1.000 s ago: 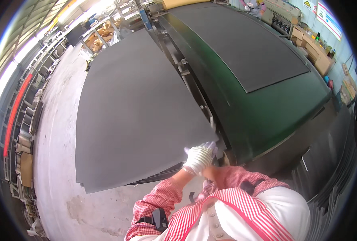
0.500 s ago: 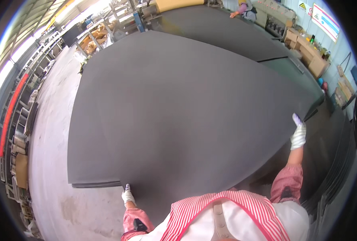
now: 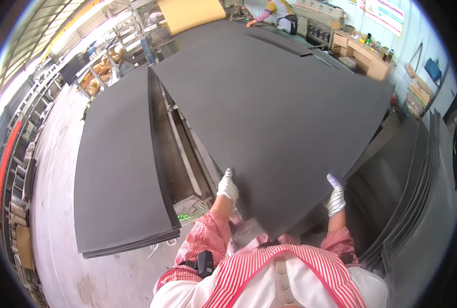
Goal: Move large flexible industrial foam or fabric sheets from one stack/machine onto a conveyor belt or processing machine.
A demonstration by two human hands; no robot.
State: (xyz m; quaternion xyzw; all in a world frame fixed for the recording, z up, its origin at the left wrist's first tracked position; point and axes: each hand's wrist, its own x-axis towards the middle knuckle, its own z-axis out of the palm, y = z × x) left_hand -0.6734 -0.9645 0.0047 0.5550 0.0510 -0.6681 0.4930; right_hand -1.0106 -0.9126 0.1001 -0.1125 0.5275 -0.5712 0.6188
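A large dark grey sheet (image 3: 285,118) spreads out in front of me, one corner pointing toward my body. My left hand (image 3: 228,188), in a white glove, grips its left edge, thumb on top and fingers hidden underneath. On the right edge my gloved right hand (image 3: 336,197) holds on in the same way, the thumb lying over the surface. To the left lies a stack of similar dark sheets (image 3: 120,169), apart from the held one. Between stack and held sheet a metal frame (image 3: 181,138) shows.
More dark sheets stand bent along the right side (image 3: 408,205). At the far end a person (image 3: 280,15) leans by the work surface, near a yellow roll (image 3: 192,14). A wooden desk (image 3: 364,54) with bottles is against the right wall. Pale floor (image 3: 53,179) runs down the left.
The held sheet has come away from the stack on the left and shifted right, uncovering the metal frame. My left hand has moved right and up; my right hand has moved left and down.
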